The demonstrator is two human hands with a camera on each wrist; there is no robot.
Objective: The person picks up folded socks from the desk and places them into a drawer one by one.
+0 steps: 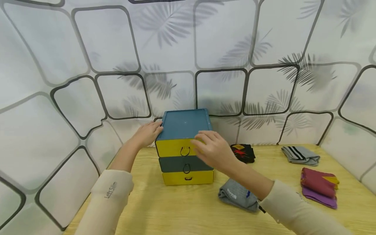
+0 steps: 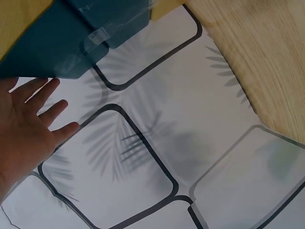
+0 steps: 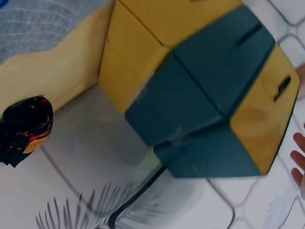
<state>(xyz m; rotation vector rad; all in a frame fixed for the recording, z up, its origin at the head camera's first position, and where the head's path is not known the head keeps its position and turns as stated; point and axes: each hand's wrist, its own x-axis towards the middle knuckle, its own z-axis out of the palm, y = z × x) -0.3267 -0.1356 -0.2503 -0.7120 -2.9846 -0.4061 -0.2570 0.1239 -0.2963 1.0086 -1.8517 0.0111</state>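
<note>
Because the stacked drawer unit [image 1: 176, 164] stands at the back of the bench [image 1: 164, 209] with its front toward the person, as the head view shows, its lid and handles lie within easy reach of both sides. The left hand [image 1: 148, 133] rests along the left edge of the blue lid [image 1: 185, 122], fingers extended, seemingly to steady the unit. The right hand [image 1: 214, 148] is at the front right corner of the yellow top drawer [image 1: 167, 148], beside its loop handle [image 1: 185, 156]; its fingers are loosely bent and pinch nothing visible. Set out to the right, probably so each can be picked up separately, are a grey folded garment [image 1: 239, 195], a black one [image 1: 243, 153], a striped one [image 1: 301, 156], and a maroon one [image 1: 317, 182] lying on a purple one [image 1: 320, 197].

From the left wrist, the left hand's fingers are spread beside the unit's teal side wall [image 2: 47, 43]; contact cannot be told there. What looks like clear tape [image 2: 99, 36] crosses the wall, perhaps to join two tiers.

From the right wrist, the unit's side and front appear, with separated fingertips at the picture's edge, apparently the right hand's, away from the handle.
</note>
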